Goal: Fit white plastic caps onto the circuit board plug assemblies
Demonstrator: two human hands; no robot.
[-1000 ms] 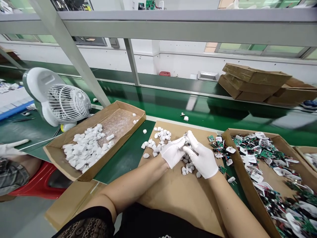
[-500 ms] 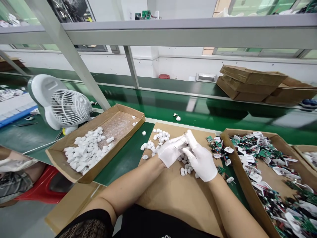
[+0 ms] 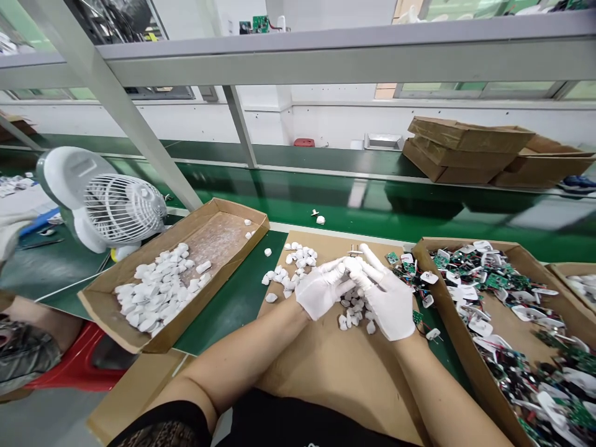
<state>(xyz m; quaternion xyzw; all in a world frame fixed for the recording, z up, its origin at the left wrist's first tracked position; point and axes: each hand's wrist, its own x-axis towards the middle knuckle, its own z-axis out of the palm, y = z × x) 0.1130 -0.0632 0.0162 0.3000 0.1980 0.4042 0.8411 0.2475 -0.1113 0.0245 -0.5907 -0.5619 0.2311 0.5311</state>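
Over the cardboard sheet [image 3: 316, 366], my left hand [image 3: 321, 287] and my right hand [image 3: 386, 298], both in white gloves, meet at the fingertips. A small part with metal pins [image 3: 355, 250] pokes out beyond my left fingertips; its body is hidden by the gloves. My right thumb and fingers close in against the left ones, with one finger stretched forward; what they pinch is hidden. Small white plastic caps [image 3: 354, 312] lie in a heap under and beside my right hand. More white caps [image 3: 300, 256] are scattered left of my left hand.
At left a cardboard tray [image 3: 218, 248] holds many white caps, beside a fan [image 3: 116, 205]. A cardboard box [image 3: 507, 323] of circuit boards with wires stands at right, loose boards [image 3: 410, 267] next to it. Another person's arm [image 3: 41, 323] shows at far left.
My fingers have shifted together, and metal pins now show beyond the fingertips. My right hand has turned slightly, with a finger stretched forward. At far left, the other person's gloved hand has risen.
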